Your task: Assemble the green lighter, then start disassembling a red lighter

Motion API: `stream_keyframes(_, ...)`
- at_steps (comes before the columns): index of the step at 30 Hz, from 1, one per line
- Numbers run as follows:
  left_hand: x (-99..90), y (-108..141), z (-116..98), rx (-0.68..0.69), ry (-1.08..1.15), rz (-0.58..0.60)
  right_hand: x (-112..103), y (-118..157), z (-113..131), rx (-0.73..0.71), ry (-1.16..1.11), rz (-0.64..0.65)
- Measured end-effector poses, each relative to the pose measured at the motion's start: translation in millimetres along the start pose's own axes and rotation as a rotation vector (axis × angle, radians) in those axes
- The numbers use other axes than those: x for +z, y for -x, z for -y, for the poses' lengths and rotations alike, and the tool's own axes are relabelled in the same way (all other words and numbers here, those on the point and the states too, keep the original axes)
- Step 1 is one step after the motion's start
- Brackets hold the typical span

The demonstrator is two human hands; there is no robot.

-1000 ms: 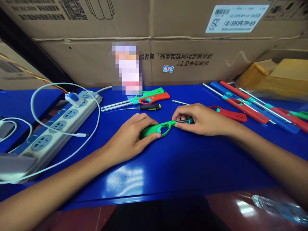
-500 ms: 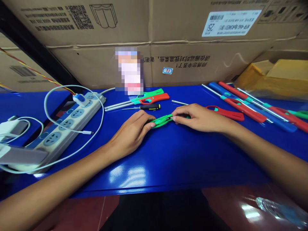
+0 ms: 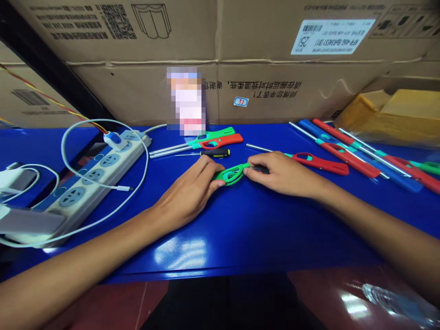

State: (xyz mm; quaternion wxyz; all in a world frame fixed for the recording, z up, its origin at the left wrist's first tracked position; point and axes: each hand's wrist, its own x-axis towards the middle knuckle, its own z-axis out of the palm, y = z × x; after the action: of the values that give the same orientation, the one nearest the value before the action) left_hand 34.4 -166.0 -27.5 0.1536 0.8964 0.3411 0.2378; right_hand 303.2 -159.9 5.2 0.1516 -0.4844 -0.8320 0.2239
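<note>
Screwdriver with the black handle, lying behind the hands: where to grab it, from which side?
Probably take the screwdriver by its thick black-and-yellow handle, coming from above. It lies flat on the blue table, its thin shaft pointing left. The left hand lies just in front; two lighters lie right behind.

Lighting: bright, even, from overhead. Glare: white patches on the glossy blue tabletop (image 3: 240, 229) near its front edge. Shadows: soft, short. Focus: centre sharp; corners smeared and bowed by wide-angle distortion. One pixelated block by the cardboard boxes (image 3: 275, 78).
</note>
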Motion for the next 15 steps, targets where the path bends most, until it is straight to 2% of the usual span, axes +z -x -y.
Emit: stream_keyframes(15, -0.2, 1.2, -2.3, 0.052, -0.020, 0.007, 8.7, 2.2, 4.9, 0.025, 0.073, -0.075)
